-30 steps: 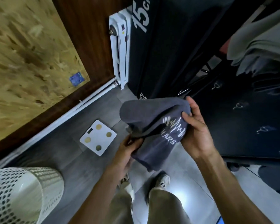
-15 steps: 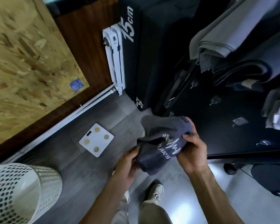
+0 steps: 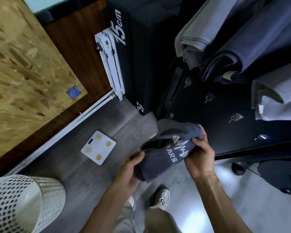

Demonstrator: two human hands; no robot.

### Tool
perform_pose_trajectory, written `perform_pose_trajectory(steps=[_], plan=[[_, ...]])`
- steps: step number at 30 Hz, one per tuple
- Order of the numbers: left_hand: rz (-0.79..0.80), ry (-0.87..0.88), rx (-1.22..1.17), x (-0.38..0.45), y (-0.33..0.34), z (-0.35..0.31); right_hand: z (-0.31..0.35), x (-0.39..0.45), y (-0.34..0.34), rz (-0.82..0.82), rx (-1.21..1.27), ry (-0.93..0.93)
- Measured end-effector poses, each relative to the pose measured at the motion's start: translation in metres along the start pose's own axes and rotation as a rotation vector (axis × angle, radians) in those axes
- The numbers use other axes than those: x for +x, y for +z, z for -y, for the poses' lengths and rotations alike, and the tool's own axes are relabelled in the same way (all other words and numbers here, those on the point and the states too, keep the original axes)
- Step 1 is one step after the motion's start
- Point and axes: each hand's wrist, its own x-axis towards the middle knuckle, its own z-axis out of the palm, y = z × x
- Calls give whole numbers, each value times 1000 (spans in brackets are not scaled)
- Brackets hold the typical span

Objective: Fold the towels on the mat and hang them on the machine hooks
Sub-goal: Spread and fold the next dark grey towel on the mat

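Observation:
A folded dark grey towel (image 3: 168,145) with white lettering is held in front of me, above the floor. My left hand (image 3: 129,170) grips its lower left edge from beneath. At the towel's right end my right hand (image 3: 200,153) holds it, thumb on top over the print. Right of the towel rises the black machine panel (image 3: 213,118) with small metal hooks (image 3: 233,117). Several folded towels, pale grey (image 3: 196,31), dark blue (image 3: 252,46) and light grey (image 3: 279,96), hang along its upper part.
A white bathroom scale (image 3: 98,147) lies on the grey floor to the left. A white perforated basket (image 3: 20,204) stands at the bottom left. A black block marked 15cm (image 3: 138,56) and a white folded frame (image 3: 110,64) lean against the wooden wall. My shoes (image 3: 160,197) are below.
The view has tilted upward, bringing the hanging towels and more hooks into sight. The towel has been bunched more tightly between both hands, close to the panel.

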Motion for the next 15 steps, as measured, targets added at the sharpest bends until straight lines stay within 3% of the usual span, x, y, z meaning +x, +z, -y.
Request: perform_pose_trajectory(steps=[4,8,11,15], plan=[[-151,184,160,-1,2,-6,-5,6,-12,-132,-36,-24],[-167,480,474,-4,12,-27,-18,1,-35,-330,-143,50],[-78,642,732,-1,23,-42,-32,-4,-45,-478,-196,163],[93,702,825,-1,38,-56,-49,-12,-46,-546,-254,299]])
